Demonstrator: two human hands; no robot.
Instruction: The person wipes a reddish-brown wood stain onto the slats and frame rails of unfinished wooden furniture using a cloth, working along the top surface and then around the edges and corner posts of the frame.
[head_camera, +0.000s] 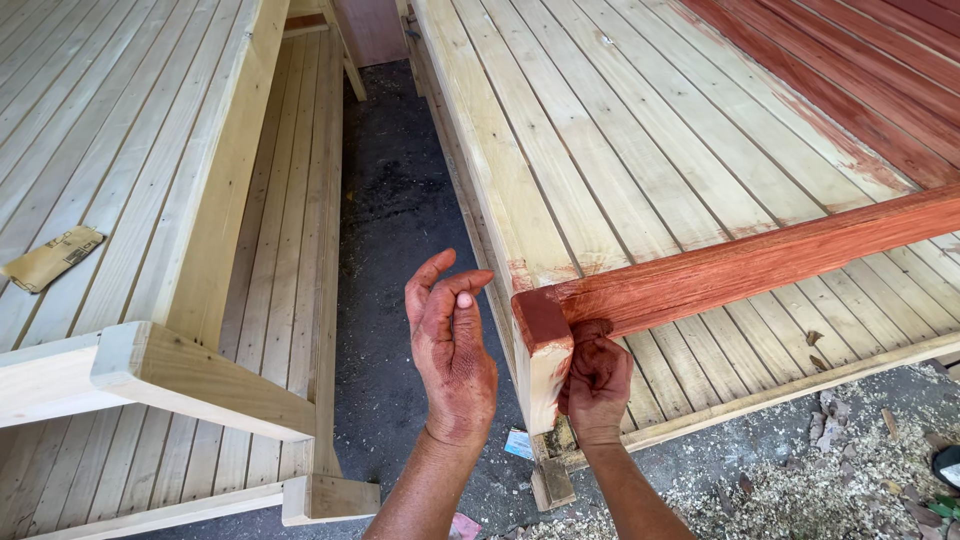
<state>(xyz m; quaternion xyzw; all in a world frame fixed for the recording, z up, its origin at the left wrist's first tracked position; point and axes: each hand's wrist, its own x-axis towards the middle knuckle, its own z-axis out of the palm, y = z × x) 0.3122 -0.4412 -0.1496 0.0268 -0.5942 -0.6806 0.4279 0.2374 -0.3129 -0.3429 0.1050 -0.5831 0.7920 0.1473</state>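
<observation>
My right hand (597, 378) is curled tight under the near end of the rail (740, 268), fingers together and pressed to its underside; whether a rag sits inside the fist I cannot tell. My left hand (450, 345) hangs free just left of the rail's end, fingers loosely apart, holding nothing, stained red-brown. The rail is a squared timber beam running from near centre to far right across the slatted frame (600, 150), coated in red stain that looks wet. I judge it heavy, stiff and fixed in place, slippery where coated, best touched on the underside or the bare corner post (540, 385). The slats are pale, smooth planed wood with grooves; the far right ones are stained. A second bare frame (180, 200) stands left, sandpaper (50, 258) lying on it. Shavings (800, 490) litter the dark floor (390, 250).
</observation>
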